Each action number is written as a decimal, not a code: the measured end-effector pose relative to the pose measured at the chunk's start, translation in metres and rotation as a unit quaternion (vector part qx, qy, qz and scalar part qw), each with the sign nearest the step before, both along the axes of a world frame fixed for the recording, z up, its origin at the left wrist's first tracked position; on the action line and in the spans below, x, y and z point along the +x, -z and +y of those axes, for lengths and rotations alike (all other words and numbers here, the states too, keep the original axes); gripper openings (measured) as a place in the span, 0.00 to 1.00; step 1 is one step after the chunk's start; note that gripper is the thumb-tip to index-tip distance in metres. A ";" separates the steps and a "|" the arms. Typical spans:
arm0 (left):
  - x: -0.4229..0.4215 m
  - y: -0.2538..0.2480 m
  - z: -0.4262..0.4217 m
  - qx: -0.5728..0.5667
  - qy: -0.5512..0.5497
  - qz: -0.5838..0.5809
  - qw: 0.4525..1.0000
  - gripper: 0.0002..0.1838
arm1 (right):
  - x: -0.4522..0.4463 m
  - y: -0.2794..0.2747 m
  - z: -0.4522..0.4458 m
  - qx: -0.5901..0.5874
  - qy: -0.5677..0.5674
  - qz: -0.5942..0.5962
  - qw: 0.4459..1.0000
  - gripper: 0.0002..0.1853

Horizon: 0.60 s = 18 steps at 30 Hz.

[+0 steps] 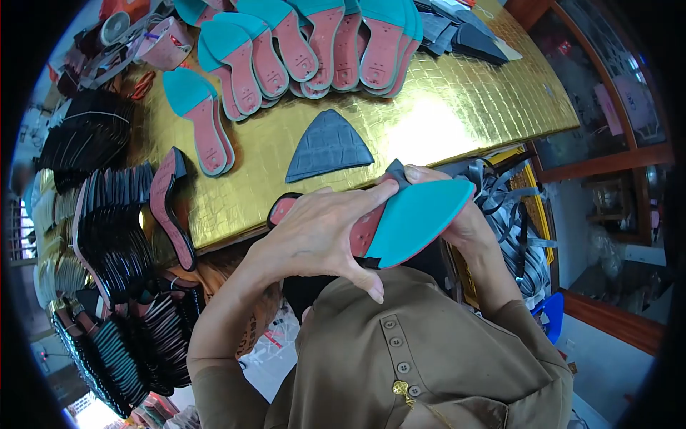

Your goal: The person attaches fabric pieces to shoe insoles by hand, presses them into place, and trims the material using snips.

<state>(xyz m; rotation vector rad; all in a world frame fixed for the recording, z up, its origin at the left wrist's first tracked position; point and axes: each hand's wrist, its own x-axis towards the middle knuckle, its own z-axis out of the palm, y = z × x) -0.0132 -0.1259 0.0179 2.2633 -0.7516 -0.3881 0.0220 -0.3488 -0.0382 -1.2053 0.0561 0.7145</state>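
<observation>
A shoe sole (421,218) with a teal toe part and a pink rear part is held in front of the chest, its toe pointing right. My left hand (314,229) wraps over the pink part, its thumb near the lower edge. Behind the teal part, my right hand (464,222) holds the sole from below, with its thumb at the upper edge; its other fingers are mostly hidden. A dark strip (397,171) shows between the fingers at the upper edge. Dark textured triangular pieces (330,146) lie on the gold table just beyond my left hand.
On the gold table (264,154) several teal and pink soles (343,53) lie in overlapping stacks. Dark pieces (475,39) are at the back right. Rows of black strapped soles (118,214) stand at the left. A yellow-edged basket (532,207) of straps is at the right.
</observation>
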 end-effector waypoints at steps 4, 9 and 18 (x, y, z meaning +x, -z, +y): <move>0.005 -0.004 -0.001 0.015 -0.014 0.016 1.000 0.66 | -0.003 -0.003 -0.012 0.022 -0.007 -0.010 1.000 0.14; 0.009 -0.010 0.002 0.028 -0.025 0.004 0.999 0.65 | -0.005 -0.015 -0.015 0.102 -0.012 -0.014 0.995 0.12; 0.011 -0.010 0.018 0.004 0.035 -0.025 0.999 0.63 | 0.021 0.000 -0.005 0.138 -0.077 0.035 0.987 0.15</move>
